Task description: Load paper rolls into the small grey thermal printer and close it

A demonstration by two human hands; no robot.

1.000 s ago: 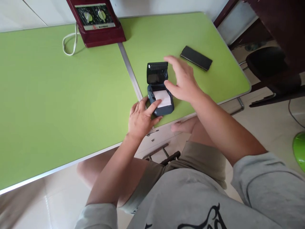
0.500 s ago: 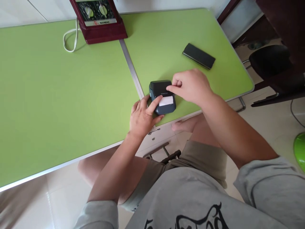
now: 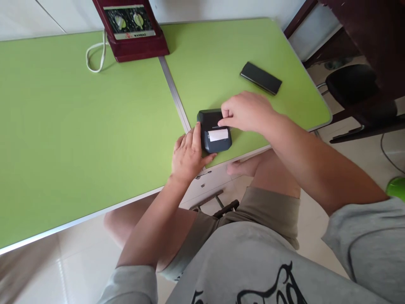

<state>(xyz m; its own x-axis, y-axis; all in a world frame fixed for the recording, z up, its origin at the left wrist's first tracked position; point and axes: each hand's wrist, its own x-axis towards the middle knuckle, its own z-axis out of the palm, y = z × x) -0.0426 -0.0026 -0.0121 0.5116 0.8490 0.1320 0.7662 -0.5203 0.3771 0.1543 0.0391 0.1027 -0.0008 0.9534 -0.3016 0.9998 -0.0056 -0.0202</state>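
A small dark printer-like device (image 3: 216, 145) lies on the green table (image 3: 95, 126), close to its front edge. From its top sticks a white paper strip (image 3: 218, 135). My left hand (image 3: 189, 155) holds the device by its left side, with the thumb at the lower front edge and the fingers along the side. Over the device's upper right part is my right hand (image 3: 248, 112), its thumb and curled fingers closed near the dark lid. Whatever may be between those fingertips is too small to make out.
Behind the device, to the right, lies a black phone-like case (image 3: 261, 78). A dark red appliance (image 3: 139, 48) with two knobs and a white cord (image 3: 103, 55) stands at the back. A black chair (image 3: 352, 86) is at the right.
My left thumb has lifted off the paper strip and now rests lower, at the device's edge. My right hand has shifted slightly left over the device.
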